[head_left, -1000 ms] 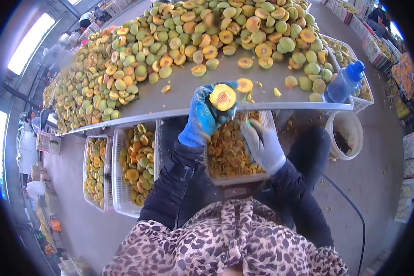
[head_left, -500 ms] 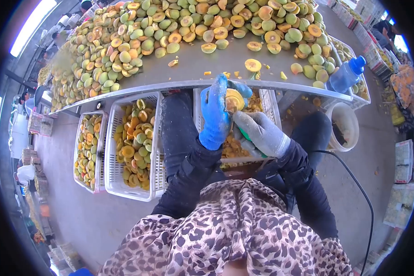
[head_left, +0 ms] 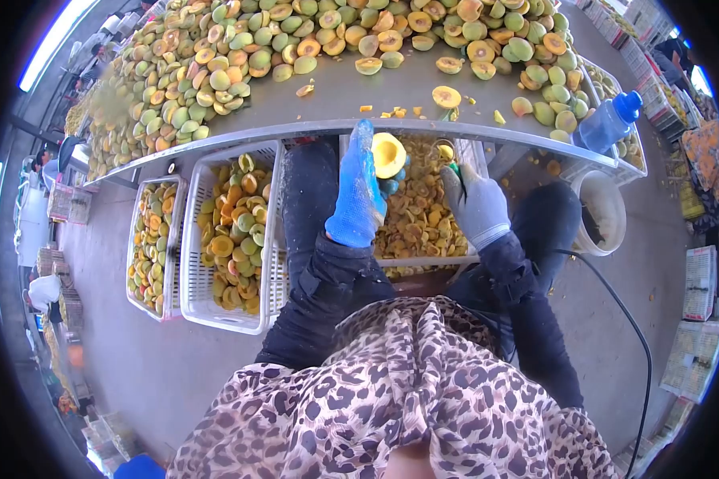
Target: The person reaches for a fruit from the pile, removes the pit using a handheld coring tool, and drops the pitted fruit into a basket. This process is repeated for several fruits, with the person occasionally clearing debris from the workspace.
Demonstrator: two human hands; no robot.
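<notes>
In my left hand (head_left: 358, 191), in a blue glove, is a peach half (head_left: 388, 156), its hollowed yellow inside facing up. My right hand (head_left: 477, 209), in a grey glove, is closed around a green-handled pitting tool (head_left: 454, 168), apart from the fruit. A small round yellow piece (head_left: 445, 152) shows at the tool's tip. Below both hands, a white crate (head_left: 431, 261) between my knees holds yellow peach scraps (head_left: 419, 209).
A metal table (head_left: 335, 92) ahead bears a heap of peach halves (head_left: 216, 76). One cut half (head_left: 446, 97) lies near its edge. Two white crates of halves, one nearer (head_left: 224, 319), stand left. At right are a blue bottle (head_left: 607, 124), a white bucket (head_left: 611, 211) and a black cable (head_left: 627, 323).
My hands have moved apart, the right one going right with the tool. The peach half, earlier with a brown centre, now shows a smooth yellow hollow.
</notes>
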